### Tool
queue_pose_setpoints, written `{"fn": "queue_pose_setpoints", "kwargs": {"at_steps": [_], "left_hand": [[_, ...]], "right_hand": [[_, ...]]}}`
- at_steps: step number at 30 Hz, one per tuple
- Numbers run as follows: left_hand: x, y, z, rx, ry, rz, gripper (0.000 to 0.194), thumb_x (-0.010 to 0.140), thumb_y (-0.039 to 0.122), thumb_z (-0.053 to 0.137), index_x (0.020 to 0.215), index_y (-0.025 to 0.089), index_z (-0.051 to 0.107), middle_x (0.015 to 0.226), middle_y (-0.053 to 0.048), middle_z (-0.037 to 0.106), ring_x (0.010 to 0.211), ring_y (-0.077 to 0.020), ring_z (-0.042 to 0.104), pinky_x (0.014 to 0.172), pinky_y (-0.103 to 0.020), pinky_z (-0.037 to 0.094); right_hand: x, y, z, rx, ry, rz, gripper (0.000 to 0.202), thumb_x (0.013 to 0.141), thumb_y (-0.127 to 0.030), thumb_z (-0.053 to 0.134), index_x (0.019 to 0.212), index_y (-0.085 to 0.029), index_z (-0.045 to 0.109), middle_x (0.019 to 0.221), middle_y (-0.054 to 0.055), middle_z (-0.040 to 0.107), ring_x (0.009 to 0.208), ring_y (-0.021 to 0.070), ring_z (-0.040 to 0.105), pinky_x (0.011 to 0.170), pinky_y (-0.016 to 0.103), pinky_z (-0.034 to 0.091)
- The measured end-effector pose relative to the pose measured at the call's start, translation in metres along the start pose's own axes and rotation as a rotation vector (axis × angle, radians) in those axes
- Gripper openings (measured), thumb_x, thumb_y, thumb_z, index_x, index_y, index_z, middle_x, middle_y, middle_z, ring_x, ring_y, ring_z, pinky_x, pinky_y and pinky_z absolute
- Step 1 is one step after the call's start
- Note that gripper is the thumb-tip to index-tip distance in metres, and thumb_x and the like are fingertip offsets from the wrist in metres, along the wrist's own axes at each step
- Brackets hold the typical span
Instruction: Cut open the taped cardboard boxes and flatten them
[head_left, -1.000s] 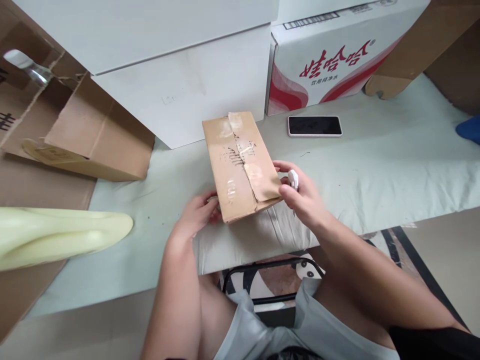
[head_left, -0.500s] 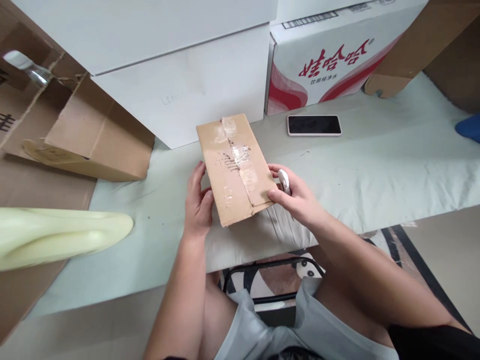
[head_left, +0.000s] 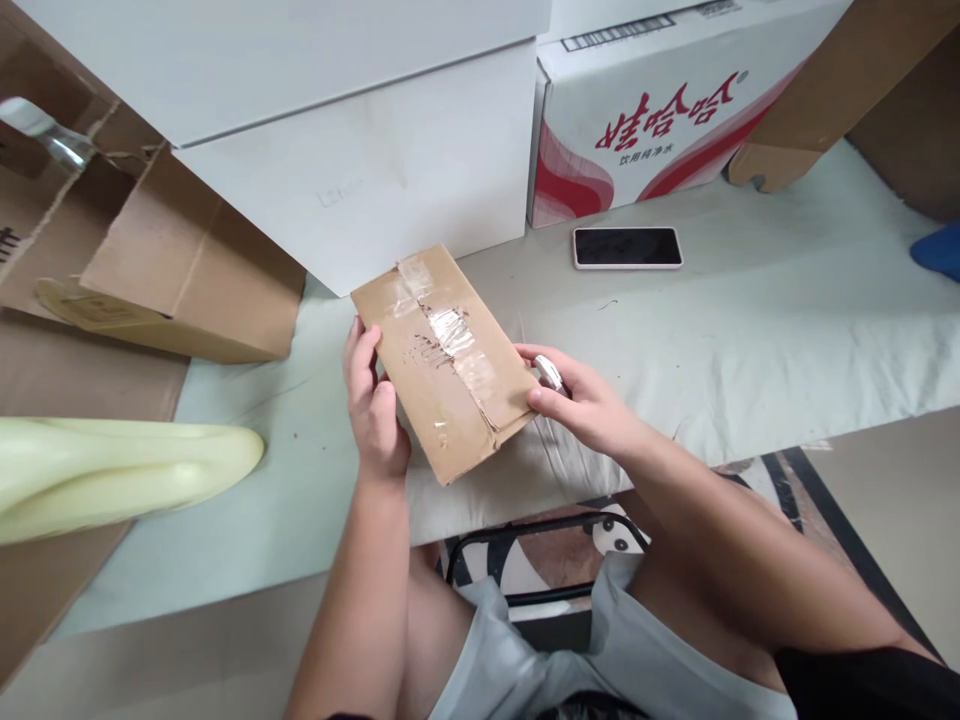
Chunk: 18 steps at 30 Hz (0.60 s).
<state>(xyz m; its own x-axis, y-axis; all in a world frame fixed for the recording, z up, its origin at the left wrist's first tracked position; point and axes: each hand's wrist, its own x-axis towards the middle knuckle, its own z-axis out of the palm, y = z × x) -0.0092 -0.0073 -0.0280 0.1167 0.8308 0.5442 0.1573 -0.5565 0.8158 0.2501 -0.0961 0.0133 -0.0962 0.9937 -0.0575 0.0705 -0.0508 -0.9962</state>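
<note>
A small brown cardboard box (head_left: 480, 375) with clear tape along its top seam is held tilted between both hands over the cloth-covered table. My left hand (head_left: 375, 405) grips its left side, with fingertips at the upper left edge. On the right, my right hand (head_left: 581, 395) holds the lower right corner, thumb on top. A small white and silver object (head_left: 550, 375) sits between the thumb and fingers of that hand; what it is I cannot make out. The box's underside is hidden.
A phone (head_left: 628, 248) lies behind to the right, before a white and red carton (head_left: 637, 130). White boxes (head_left: 360, 180) stand at the back. Open cardboard (head_left: 202, 270) and a pale green object (head_left: 150, 475) are on the left. A blue item (head_left: 937, 254) shows far right.
The box has turned counterclockwise and shifted left and slightly nearer. My left hand has moved left and up along its side; my right hand has moved slightly left with the corner.
</note>
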Motion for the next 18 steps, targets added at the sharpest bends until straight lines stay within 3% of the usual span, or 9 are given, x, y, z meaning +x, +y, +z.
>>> {"fn": "queue_pose_setpoints", "kwargs": {"at_steps": [3, 18], "left_hand": [[0.0004, -0.0004, -0.0020, -0.028, -0.008, -0.089, 0.057, 0.100, 0.063, 0.054, 0.148, 0.032, 0.058, 0.173, -0.005, 0.039, 0.165, -0.0354, 0.030, 0.136, -0.054, 0.028], [-0.0024, -0.0026, -0.0023, -0.070, -0.022, -0.093, 0.051, 0.102, 0.056, 0.054, 0.148, 0.034, 0.055, 0.169, -0.007, 0.041, 0.161, -0.0348, 0.037, 0.131, -0.055, 0.036]], "right_hand": [[0.0004, 0.0008, 0.0015, -0.011, -0.020, 0.022, 0.072, 0.088, -0.074, 0.067, 0.140, -0.024, 0.065, 0.137, 0.014, 0.069, 0.123, 0.0339, 0.063, 0.109, 0.056, 0.048], [0.0012, 0.0004, 0.0093, 0.033, 0.005, 0.041, 0.072, 0.085, -0.081, 0.065, 0.128, -0.023, 0.064, 0.122, 0.010, 0.070, 0.113, 0.0309, 0.063, 0.101, 0.049, 0.048]]}}
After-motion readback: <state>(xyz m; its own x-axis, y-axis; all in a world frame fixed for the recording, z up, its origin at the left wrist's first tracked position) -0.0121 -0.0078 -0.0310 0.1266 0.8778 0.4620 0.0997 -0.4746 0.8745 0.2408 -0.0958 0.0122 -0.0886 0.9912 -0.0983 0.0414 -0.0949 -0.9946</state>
